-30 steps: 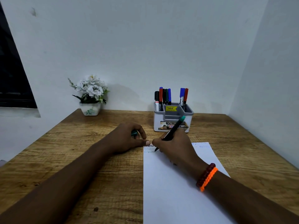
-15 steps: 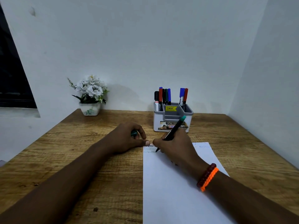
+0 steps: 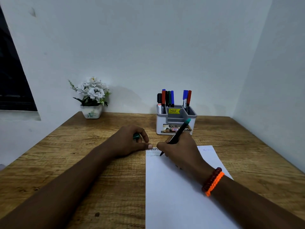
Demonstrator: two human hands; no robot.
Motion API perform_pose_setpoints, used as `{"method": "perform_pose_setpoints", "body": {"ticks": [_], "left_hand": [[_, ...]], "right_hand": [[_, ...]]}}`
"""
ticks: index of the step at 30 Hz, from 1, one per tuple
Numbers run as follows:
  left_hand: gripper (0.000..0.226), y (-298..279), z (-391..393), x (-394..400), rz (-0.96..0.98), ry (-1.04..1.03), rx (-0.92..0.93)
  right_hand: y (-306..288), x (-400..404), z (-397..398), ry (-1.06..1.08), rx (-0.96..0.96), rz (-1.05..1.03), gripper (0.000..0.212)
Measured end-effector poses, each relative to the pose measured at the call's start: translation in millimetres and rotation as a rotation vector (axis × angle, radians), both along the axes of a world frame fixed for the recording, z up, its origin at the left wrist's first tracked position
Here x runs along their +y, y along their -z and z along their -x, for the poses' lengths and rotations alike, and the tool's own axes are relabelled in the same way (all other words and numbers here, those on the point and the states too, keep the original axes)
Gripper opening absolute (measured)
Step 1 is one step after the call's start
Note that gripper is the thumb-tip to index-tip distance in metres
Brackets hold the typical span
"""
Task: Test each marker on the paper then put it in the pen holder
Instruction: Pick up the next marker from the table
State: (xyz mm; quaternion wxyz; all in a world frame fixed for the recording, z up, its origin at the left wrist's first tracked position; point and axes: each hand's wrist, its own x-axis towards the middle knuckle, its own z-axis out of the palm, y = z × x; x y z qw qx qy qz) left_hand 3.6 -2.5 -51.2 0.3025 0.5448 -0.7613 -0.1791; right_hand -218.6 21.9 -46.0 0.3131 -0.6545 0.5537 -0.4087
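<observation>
Green-ended marker (image 3: 179, 133), black barrel, tilted with its teal end toward 1 o'clock and its tip down on the paper (image 3: 181, 195) near the sheet's top left corner. Right hand (image 3: 179, 150) has its grip closed around the lower barrel, heel of the hand resting on the sheet. Faint zigzag lines (image 3: 153, 153) run along the top edge just left of the tip; another short blue scribble (image 3: 208, 149) shows at the sheet's top right, at 3 o'clock from the hand. Left hand (image 3: 130, 141) rests on the worktop (image 3: 82, 162) at 9 o'clock from the marker, grip curled shut on a green cap (image 3: 136, 136), thumb tip touching the paper's top left corner. Pen holder (image 3: 175, 120), white body with grey compartments and a yellow price sticker, stands at 12 o'clock from the writing hand, just beyond the sheet. Its left rear compartment holds a cluster of markers (image 3: 165, 100) with black, red, dark green and blue caps; its right rear compartment holds blue- and red-capped ones (image 3: 187, 99); front compartment contents cannot be told. Two bracelets (image 3: 212, 181), dark red beads and an orange braid, sit on the right wrist. A white pot of white flowers (image 3: 91, 98) stands at 10 o'clock, well apart, against the wall.
</observation>
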Motion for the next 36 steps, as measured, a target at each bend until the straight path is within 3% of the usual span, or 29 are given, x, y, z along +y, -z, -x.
{"method": "perform_pose_setpoints", "body": {"ticks": [36], "left_hand": [[0.026,-3.3,3.1,3.4,-0.021,-0.007,-0.001]], "right_hand": [[9.9,-11.7,7.2,0.024,-0.009,0.003,0.027]]}}
